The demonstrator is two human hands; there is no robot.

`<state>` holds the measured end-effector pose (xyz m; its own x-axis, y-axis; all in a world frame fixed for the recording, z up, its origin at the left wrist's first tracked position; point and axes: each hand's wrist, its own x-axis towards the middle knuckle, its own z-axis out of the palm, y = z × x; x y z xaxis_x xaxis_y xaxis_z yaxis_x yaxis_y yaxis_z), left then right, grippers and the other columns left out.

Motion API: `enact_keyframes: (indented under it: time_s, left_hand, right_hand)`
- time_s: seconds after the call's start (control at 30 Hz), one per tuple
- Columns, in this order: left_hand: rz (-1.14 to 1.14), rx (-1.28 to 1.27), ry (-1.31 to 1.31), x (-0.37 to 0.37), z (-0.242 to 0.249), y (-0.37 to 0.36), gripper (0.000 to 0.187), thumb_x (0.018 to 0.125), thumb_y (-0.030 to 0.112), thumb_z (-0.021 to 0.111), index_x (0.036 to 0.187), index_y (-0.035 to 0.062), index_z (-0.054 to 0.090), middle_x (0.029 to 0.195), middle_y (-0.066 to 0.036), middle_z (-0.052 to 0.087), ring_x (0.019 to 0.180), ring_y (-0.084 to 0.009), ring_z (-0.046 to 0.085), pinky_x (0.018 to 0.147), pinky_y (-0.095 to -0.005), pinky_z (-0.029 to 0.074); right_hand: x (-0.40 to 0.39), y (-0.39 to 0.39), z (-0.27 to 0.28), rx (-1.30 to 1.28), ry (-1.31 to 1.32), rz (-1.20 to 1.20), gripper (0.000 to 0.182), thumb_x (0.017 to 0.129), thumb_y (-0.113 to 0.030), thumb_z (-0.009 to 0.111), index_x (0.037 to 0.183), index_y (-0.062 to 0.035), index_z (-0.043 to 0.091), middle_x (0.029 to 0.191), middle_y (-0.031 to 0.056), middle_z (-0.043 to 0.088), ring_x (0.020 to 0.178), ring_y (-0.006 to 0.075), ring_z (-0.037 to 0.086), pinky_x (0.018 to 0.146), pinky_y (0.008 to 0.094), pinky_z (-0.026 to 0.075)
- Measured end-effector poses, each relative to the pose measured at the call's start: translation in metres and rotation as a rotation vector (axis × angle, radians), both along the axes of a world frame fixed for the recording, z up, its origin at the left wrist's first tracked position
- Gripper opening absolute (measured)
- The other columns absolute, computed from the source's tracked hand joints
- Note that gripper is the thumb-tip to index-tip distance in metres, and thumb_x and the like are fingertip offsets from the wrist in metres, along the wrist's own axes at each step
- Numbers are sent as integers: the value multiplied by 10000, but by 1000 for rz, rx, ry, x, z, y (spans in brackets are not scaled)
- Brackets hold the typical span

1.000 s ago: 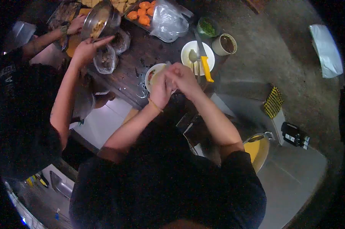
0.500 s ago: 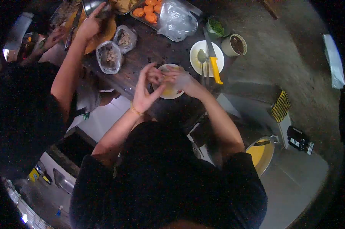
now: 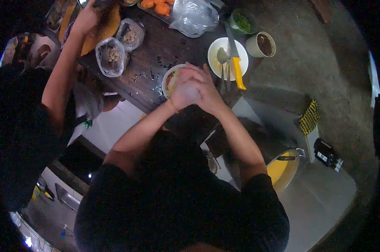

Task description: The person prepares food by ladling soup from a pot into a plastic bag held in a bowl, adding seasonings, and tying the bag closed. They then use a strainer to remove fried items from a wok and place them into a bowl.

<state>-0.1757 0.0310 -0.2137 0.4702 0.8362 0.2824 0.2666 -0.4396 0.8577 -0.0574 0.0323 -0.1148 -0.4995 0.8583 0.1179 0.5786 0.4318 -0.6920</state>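
Over a small patterned bowl (image 3: pixel 167 84) on the dark table, my left hand (image 3: pixel 185 93) and my right hand (image 3: pixel 206 90) are pressed together. Their fingers overlap and are partly blurred, so anything between the palms is hidden. The hands cover most of the bowl; its left rim and a red pattern show. Just to the right is a white plate (image 3: pixel 215 48) bearing a spoon (image 3: pixel 222 59), another utensil and a knife with a yellow handle (image 3: pixel 237 72).
Two plastic-lined containers (image 3: pixel 110 57) of food stand at the left, near a co-worker's arm (image 3: pixel 68 63). A plastic bag (image 3: pixel 193 17), orange food (image 3: pixel 161 8), a cup of greens (image 3: pixel 241 23) and a dark-filled cup (image 3: pixel 263 45) lie beyond. A pot (image 3: pixel 282 170) is at lower right.
My hands, apart above the bowl before, have come together with overlapping fingers. The co-worker's arm has shifted left, and the whole view has shifted slightly.
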Motion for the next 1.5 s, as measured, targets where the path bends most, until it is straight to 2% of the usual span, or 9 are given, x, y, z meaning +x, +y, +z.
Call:
enact_keyframes:
  time_s: [0.27,0.47,0.63,0.73,0.87,0.93,1.3,1.43,1.5]
  left_hand:
    - [-320,-418,57,-38,53,32,192,861,186,434,775,30,507,774,-108,516,879,-255,488,788,-344,351]
    - [-360,228,233,-47,32,31,136,781,188,508,830,91,591,947,-34,550,1017,-207,469,873,-371,322]
    - [-463,573,473,-38,50,32,166,696,177,561,834,112,625,1024,19,568,1037,-175,469,897,-375,311]
    - [-452,657,627,-40,55,27,139,685,146,576,810,117,629,967,-3,594,981,-184,500,867,-384,331]
    - [148,134,327,-35,54,-14,133,765,152,523,820,81,621,847,-56,606,782,-212,543,722,-341,411]
    - [596,-1034,-450,-25,36,-28,215,824,205,510,922,42,610,828,-85,612,712,-216,565,633,-325,440]
    - [487,-947,-532,-26,37,-32,481,922,337,254,1039,-18,557,1075,-75,548,1003,-155,461,912,-269,315]
    - [88,-761,-466,-54,2,-13,311,884,179,326,973,3,568,1060,-96,559,991,-227,469,909,-306,313]
    - [35,-590,-255,-57,16,-3,266,861,133,348,942,13,571,1050,-107,562,995,-258,467,911,-328,311]
  right_hand:
    - [36,-8,-21,-389,365,-480,296,846,-292,432,923,-34,556,853,62,532,814,148,506,671,281,416]
    - [54,-3,-37,-1056,617,-836,209,784,-278,598,785,-69,585,557,-25,467,402,48,307,368,208,204]
    - [-4,107,-61,-490,-546,185,327,600,-313,703,701,-8,638,746,136,634,641,248,607,577,359,472]
    - [-28,113,-72,-553,-493,243,437,623,-425,661,685,6,629,717,167,620,648,276,605,586,367,472]
    - [-6,60,-20,-394,-231,-270,569,677,-545,591,711,22,617,674,213,594,638,312,600,584,388,475]
    - [2,3,-34,-705,-136,-470,554,731,-543,546,737,7,620,669,207,591,634,285,601,556,370,474]
    - [-11,-52,-30,-1307,899,-716,190,827,-259,532,862,-75,566,559,-53,411,420,43,353,370,181,238]
    - [24,-23,-51,-1100,439,-518,178,816,-242,546,857,-72,579,554,-12,464,444,94,431,390,220,310]
    - [19,-13,-47,-207,63,-210,182,791,-224,557,900,-78,566,606,46,516,540,209,525,480,294,409]
